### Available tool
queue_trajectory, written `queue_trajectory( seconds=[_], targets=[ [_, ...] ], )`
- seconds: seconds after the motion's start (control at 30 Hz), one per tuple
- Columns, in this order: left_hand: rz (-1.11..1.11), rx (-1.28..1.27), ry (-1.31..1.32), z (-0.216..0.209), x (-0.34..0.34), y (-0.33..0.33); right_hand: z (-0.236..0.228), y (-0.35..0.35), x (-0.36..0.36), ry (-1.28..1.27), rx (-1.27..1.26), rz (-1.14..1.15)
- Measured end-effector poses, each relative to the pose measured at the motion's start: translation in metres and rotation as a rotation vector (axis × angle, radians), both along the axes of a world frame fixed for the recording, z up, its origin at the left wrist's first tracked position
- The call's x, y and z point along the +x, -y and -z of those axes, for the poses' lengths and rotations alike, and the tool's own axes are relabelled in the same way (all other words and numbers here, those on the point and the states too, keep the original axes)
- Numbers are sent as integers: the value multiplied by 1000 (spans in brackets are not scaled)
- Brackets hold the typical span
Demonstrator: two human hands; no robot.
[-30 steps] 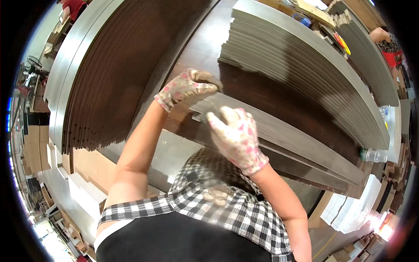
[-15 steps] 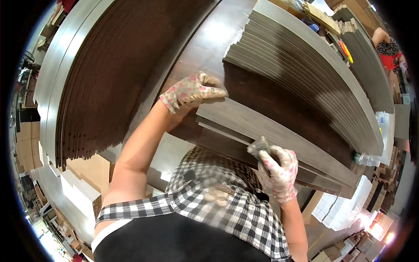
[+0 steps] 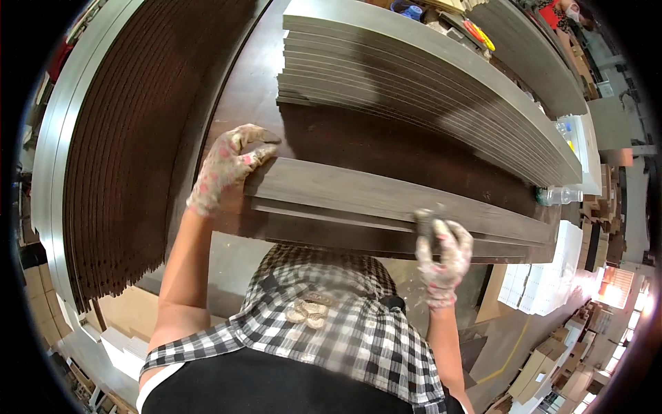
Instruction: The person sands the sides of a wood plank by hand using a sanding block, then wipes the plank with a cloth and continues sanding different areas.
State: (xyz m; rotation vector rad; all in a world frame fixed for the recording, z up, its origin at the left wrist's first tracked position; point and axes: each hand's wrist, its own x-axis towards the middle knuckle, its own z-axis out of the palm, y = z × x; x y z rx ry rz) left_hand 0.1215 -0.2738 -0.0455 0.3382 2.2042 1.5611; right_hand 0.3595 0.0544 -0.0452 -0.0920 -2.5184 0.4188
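A long grey wood-grain plank (image 3: pixel 345 188) lies across the near side of the dark brown table, above other narrow boards (image 3: pixel 324 215) at its near edge. My left hand (image 3: pixel 224 169), in a stained white glove with pink dots, is at the plank's left end. Its thumb touches the corner, and a gap shows between thumb and fingers. In a matching glove, my right hand (image 3: pixel 445 262) grips a small dark grey pad (image 3: pixel 425 226) against the plank's near edge, right of its middle. Motion blurs the pad and fingertips, so its material is unclear.
A tall stack of grey boards (image 3: pixel 427 76) stands beyond the plank. Another large stack (image 3: pixel 131 138) rises at the left. A clear plastic bottle (image 3: pixel 558 196) lies at the right, near white stacked sheets (image 3: pixel 541 276). An orange-yellow tool (image 3: pixel 479 33) is at the back.
My right hand with the pad has slid rightward along the plank. My left hand stays by the plank's left end. The whole view has turned, shifting the scene leftward.
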Motion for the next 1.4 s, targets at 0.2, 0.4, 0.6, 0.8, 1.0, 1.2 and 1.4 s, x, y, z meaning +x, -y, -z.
queue_trajectory(
  seconds=[0.2,0.4,0.6,0.8,1.0,1.2,1.4],
  targets=[
    [28,144,-556,-37,53,-85,-10,49,-27,-62,-65,-73],
    [219,-53,-779,-16,73,-137,3,-45,12,-78,-67,178],
    [348,-195,-878,-24,93,-182,2,-127,59,-79,-139,562],
    [512,-340,-943,-20,120,-263,20,-154,54,-172,-73,309],
    [591,-486,-947,-16,125,-280,21,-310,126,-208,-188,719],
    [601,-564,-953,-7,121,-264,28,-280,124,-190,-133,429],
    [588,-556,-1012,0,117,-256,23,-429,184,-204,-191,831]
  ],
)
